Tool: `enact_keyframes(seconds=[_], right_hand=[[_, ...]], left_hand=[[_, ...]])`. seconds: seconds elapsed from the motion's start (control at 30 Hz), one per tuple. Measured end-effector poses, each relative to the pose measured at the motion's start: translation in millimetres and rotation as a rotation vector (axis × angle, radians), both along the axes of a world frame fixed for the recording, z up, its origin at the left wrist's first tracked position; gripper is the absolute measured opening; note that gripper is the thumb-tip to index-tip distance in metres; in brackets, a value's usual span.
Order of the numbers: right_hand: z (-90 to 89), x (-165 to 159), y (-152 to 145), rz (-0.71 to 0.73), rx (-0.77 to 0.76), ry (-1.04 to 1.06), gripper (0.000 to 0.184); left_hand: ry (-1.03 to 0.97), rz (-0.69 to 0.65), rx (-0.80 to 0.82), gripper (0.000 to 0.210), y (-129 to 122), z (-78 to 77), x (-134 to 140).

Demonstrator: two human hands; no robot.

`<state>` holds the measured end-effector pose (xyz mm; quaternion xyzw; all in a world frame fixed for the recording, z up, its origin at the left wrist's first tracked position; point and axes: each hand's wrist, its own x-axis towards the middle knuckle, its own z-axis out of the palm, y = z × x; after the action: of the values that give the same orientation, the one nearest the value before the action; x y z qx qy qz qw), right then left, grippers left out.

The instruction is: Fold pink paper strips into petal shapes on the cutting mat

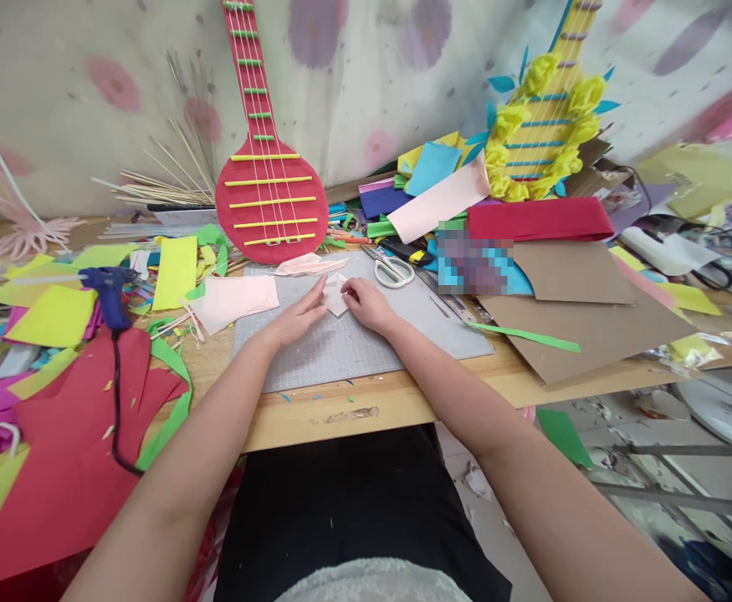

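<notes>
A small folded piece of pale pink paper (336, 303) lies on the grey cutting mat (315, 364) between my two hands. My left hand (303, 313) rests at the paper's left side with its fingers stretched out, fingertips by the edge. On the other side, the curled fingers of my right hand (369, 306) pinch the paper's right edge. Just left of the mat's middle sits a stack of pale pink paper sheets (240, 299). More folded pink paper (309, 265) lies behind my hands. White-handled scissors (394, 272) lie on the mat, beyond my right hand.
A red paper lute (271, 205) leans against the back wall; a yellow one with paper flowers (534, 138) stands at the right. To the left are a blue glue gun (110, 297) and red sheets (83, 443). Brown cardboard (566, 322) covers the right side.
</notes>
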<state>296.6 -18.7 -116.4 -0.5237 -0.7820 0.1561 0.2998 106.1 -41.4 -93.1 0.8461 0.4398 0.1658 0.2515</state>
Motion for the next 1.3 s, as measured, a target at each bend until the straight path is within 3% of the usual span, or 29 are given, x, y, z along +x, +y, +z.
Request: enact_keyframes(seconds=[0.2,0.3,0.43,0.57,0.7,0.77,0.83,1.03,1.3], right_hand=[[1.1,10.5,10.8,-0.066,-0.208,0.563,0.012],[3.3,17.0,13.7,-0.073,-0.312,0.772,0.017],[4.3,20.9,14.4,-0.062,-0.373,0.84,0.021],[4.8,20.1,13.1,-0.055,-0.348,0.751,0.019],[13.3,18.2,4.3,-0.153,-0.006,0.439,0.014],[19.2,17.1,-2.5,-0.11,0.161,0.226,0.016],[23.0,15.2,-8.6,-0.024,0.225,0.053,0.021],[18.1,8.6,-12.5,0.089,0.195,-0.273,0.027],[12.5,11.2,-0.3,0.021,0.19,-0.241,0.025]], left_hand=[[-0.088,0.162,0.115,0.077,28.7,-7.1,-4.7],[0.0,0.116,0.165,0.074,39.7,-0.9,-1.6],[0.241,-0.005,0.212,0.068,47.9,11.1,6.8],[0.421,-0.062,0.3,0.06,45.6,19.4,14.9],[0.437,0.152,0.33,0.054,29.9,21.0,24.4],[0.412,0.269,0.33,0.048,20.5,19.1,30.1],[0.41,0.321,0.342,0.043,12.4,16.7,35.8],[0.435,0.388,0.385,0.043,0.8,13.8,44.0],[0.159,0.269,0.3,0.047,5.0,-0.8,23.9]])
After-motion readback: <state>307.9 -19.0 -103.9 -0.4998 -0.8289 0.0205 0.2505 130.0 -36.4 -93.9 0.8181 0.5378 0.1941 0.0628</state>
